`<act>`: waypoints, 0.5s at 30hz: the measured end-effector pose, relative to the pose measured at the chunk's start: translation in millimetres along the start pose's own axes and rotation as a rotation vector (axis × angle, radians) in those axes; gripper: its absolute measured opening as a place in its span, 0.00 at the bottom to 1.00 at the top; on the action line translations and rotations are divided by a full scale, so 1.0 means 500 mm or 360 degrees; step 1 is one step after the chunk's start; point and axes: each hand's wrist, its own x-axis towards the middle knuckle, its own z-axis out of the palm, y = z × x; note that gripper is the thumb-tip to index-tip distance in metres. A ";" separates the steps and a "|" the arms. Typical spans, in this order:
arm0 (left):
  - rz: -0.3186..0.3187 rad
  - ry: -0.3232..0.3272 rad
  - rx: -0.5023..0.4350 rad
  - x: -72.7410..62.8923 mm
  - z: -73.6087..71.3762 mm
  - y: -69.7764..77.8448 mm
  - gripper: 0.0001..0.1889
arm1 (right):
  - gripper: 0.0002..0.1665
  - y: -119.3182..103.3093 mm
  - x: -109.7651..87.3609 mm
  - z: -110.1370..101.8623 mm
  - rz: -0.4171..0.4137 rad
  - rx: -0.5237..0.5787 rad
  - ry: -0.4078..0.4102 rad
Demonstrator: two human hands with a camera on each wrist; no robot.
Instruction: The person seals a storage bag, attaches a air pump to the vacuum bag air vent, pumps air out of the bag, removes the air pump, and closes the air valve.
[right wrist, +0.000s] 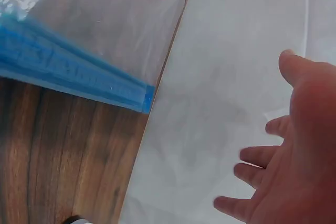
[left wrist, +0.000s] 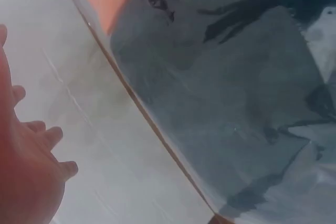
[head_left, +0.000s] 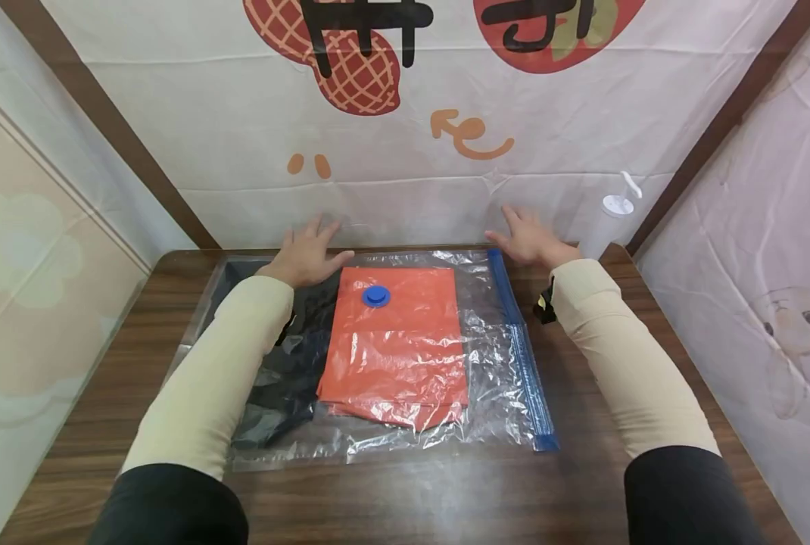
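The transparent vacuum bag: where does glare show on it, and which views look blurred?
Head view: white glints scatter across the transparent vacuum bag, with a pale sheen on the wooden tabletop; left wrist view: hazy and soft, including the left hand; right wrist view: glare on the bag at upper left, the blue zip strip slightly soft.

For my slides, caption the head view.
Left hand and right hand spread near a clear bag on a table, orange item and dark item inside.

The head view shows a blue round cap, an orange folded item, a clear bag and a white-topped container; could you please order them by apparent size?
1. Clear bag
2. Orange folded item
3. White-topped container
4. Blue round cap
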 end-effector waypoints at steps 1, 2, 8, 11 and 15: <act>0.0017 -0.0001 -0.0009 -0.005 0.000 0.000 0.42 | 0.47 0.001 -0.005 0.002 -0.0037 0.0030 0.0006; 0.0035 -0.0002 -0.0013 -0.011 0.001 -0.001 0.42 | 0.47 0.001 -0.011 0.004 -0.0078 0.0062 0.0007; 0.0176 -0.0007 -0.0015 -0.057 -0.004 -0.008 0.40 | 0.46 0.008 -0.070 0.011 -0.0153 0.0293 -0.0053; 0.0228 -0.0003 0.0002 -0.084 -0.011 -0.013 0.40 | 0.46 0.008 -0.111 0.009 -0.0135 0.0330 -0.0062; 0.0285 0.0000 0.0011 -0.118 -0.015 -0.015 0.39 | 0.45 0.007 -0.162 0.009 -0.0100 0.0316 -0.0052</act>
